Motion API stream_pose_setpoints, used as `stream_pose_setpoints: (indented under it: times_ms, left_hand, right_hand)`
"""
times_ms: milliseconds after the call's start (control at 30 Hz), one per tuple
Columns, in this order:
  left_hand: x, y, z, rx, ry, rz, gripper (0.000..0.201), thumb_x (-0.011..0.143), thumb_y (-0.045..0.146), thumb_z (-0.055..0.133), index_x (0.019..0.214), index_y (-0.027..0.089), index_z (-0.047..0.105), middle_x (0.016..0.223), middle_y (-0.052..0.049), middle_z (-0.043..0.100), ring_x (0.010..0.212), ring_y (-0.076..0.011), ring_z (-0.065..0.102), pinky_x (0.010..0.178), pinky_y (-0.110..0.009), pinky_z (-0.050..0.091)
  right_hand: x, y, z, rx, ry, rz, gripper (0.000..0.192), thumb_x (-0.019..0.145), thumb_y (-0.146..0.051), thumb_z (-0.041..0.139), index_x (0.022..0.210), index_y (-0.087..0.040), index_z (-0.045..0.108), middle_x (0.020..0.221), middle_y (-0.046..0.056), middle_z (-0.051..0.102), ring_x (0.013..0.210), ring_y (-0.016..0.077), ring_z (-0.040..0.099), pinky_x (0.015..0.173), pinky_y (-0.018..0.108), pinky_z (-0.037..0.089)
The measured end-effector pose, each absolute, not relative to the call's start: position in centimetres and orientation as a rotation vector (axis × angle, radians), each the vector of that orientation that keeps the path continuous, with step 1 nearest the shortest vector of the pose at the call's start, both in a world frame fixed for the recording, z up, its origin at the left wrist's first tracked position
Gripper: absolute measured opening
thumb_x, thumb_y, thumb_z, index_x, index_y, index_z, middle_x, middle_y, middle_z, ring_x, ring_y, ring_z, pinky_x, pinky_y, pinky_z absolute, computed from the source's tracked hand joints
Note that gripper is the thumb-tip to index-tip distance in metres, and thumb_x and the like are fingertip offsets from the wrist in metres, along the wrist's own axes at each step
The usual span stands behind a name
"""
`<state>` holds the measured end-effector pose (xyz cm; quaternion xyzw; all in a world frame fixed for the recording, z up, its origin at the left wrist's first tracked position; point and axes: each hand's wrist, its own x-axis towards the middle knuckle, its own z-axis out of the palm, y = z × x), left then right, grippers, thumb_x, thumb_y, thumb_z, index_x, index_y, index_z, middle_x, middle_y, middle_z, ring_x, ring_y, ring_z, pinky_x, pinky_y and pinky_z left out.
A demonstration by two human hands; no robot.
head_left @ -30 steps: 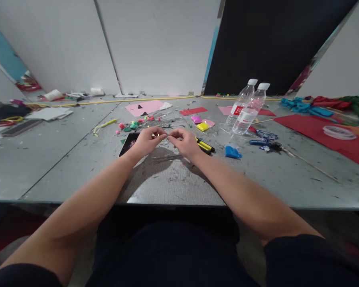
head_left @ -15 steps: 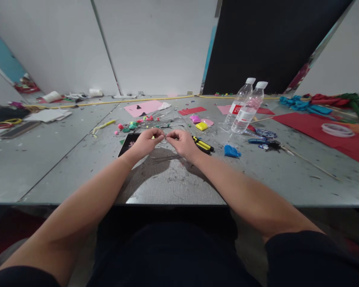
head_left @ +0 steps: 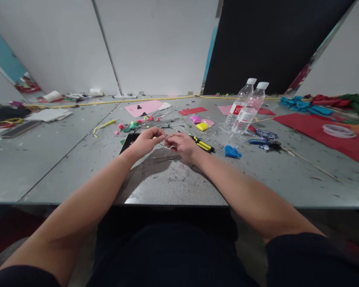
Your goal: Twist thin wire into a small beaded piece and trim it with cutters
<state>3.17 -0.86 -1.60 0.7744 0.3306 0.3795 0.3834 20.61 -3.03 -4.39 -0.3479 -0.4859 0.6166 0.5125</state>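
Note:
My left hand (head_left: 148, 142) and my right hand (head_left: 181, 144) meet at the fingertips above the middle of the table (head_left: 179, 187). Both are closed in a pinch on something too small and too hidden to name. Thin dark wires (head_left: 166, 159) lie on the table just below them. Beside my left hand is a dark flat card or box (head_left: 127, 142), partly covered by the hand. A yellow and black utility knife (head_left: 204, 144) rests right of my right hand. Small pink and green clay pieces (head_left: 133, 125) lie beyond the hands.
Two clear bottles (head_left: 245, 113) stand at the right. Near them are a blue packet (head_left: 232, 151), a yellow packet (head_left: 202, 126) and blue-handled pliers (head_left: 259, 142). Red sheets (head_left: 305, 123) cover the right side. A yellow twisted strip (head_left: 103, 126) and white papers (head_left: 49, 114) lie left.
My right hand has shifted slightly left and turned, its fingers now lying over the left fingertips. My left hand has hardly moved.

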Motion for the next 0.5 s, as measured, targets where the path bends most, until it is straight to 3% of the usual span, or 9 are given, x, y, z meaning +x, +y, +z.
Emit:
stream_pose_setpoints:
  times_ms: [500]
  left_hand:
    - [3.68,-1.24,-1.50,2.150,0.927,0.976,0.011,0.085,0.027,0.063,0.080,0.017,0.061,0.077,-0.002,0.062,0.074,-0.0145,0.054,0.070,-0.029,0.041]
  right_hand:
    - [20.63,-2.50,-4.95,-0.832,-1.307,1.264,0.009,0.066,-0.026,0.067,0.063,-0.019,0.063,0.060,-0.001,0.066,0.051,0.0076,0.044,0.049,0.020,0.032]
